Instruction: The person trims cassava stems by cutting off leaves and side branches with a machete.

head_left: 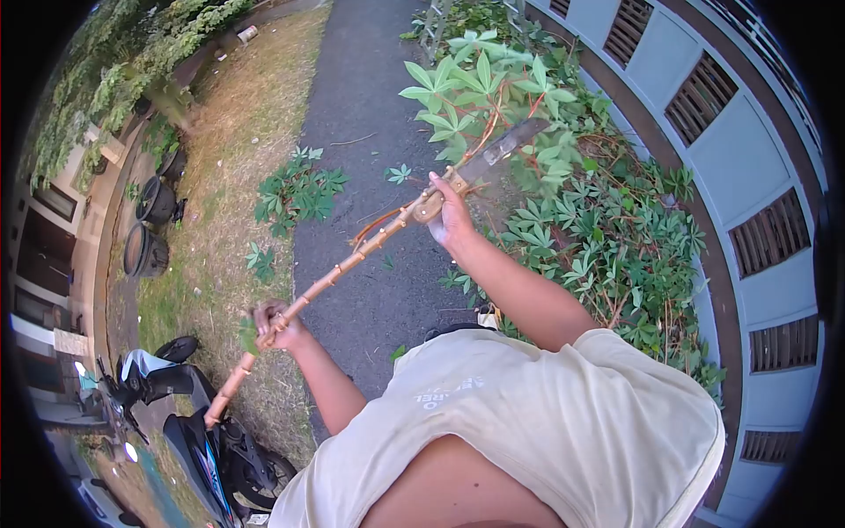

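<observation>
A long, knobbly brown stem (330, 278) runs diagonally from the lower left up to a leafy top (480, 84) with green leaves and reddish stalks. My left hand (276, 326) is wrapped round its lower part, with a green leaf beside the fingers. Further up, my right hand (449, 211) grips the wooden handle of a machete (503, 150), whose dark blade points up and right beside the leafy top. The handle lies against the stem, and my right thumb reaches up near it.
Cut leafy branches (590, 246) are heaped along the grey wall (748, 158) at right. Leaves (299, 189) lie at the path's (352, 158) left edge. Motorbikes (233, 453) stand lower left, black pots (145, 251) further up. A ladder (431, 31) stands at the top.
</observation>
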{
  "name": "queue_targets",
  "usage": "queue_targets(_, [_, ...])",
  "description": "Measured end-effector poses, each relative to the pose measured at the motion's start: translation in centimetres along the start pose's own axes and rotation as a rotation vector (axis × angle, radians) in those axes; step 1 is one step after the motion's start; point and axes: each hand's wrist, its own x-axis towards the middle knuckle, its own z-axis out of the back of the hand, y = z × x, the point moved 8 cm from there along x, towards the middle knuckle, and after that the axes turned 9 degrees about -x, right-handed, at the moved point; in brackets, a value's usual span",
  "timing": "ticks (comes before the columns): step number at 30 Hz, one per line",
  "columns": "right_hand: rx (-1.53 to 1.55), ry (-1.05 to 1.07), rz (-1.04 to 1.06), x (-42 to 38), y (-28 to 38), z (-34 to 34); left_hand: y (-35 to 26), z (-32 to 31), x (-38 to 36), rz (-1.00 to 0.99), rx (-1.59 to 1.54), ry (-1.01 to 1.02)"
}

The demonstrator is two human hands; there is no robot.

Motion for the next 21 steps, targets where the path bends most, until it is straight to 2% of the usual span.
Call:
queue_targets(2, [-0.056, 0.016, -0.003, 0.8, 0.2, -1.3, -9.6, 10.0, -5.8, -0.300, 0.375, -0.561])
queue_targets(3, [-0.096, -0.011, 0.030, 1.2, 0.5, -1.6, -12.7, 13.6, -9.7, -0.372, 0.512, -0.884])
queue_targets(4, [-0.135, -0.034, 0.066, 1.5, 0.7, -2.0, -13.1, 15.6, -14.2, -0.367, 0.551, -1.242])
queue_targets(6, [-0.224, -0.053, 0.084, 1.8, 1.5, -2.8, -9.4, 15.0, -22.8, -0.018, 0.913, -1.696])
queue_targets(8, [-0.343, -0.075, 0.173, 2.3, 3.1, -3.2, -6.9, 16.1, -28.9, 0.369, 1.174, -1.790])
queue_targets(10, [-0.435, -0.017, 0.203, 2.2, 4.9, -3.8, -4.3, 15.5, -28.1, 0.836, 1.815, -1.249])
queue_targets(11, [-0.530, 0.021, 0.226, 2.2, 5.9, -4.4, -1.5, 14.4, -27.0, 0.830, 1.824, -1.235])
queue_targets(13, [-0.600, 0.056, 0.221, 2.1, 7.7, -5.2, 9.0, 8.4, -20.1, 0.462, 2.352, -0.551])
queue_targets(15, [-0.663, 0.154, 0.280, 1.9, 9.5, -6.9, 16.7, 9.4, -16.1, 0.261, 2.731, 0.048])
queue_targets(17, [-0.677, 0.192, 0.301, 1.3, 11.8, -7.7, 22.1, 15.5, -14.9, 0.427, 2.682, 0.304])
queue_targets(19, [-0.713, 0.256, 0.243, 1.3, 13.4, -8.3, 26.0, 23.5, -15.7, 0.795, 2.183, 0.107])
queue_targets(20, [-0.712, 0.256, 0.262, 2.0, 14.5, -8.3, 27.3, 24.9, -15.1, 0.789, 2.175, 0.128])
queue_targets(21, [-0.685, 0.255, 0.313, 2.8, 16.5, -8.3, 28.2, 27.5, -14.6, 0.880, 2.141, -0.077])
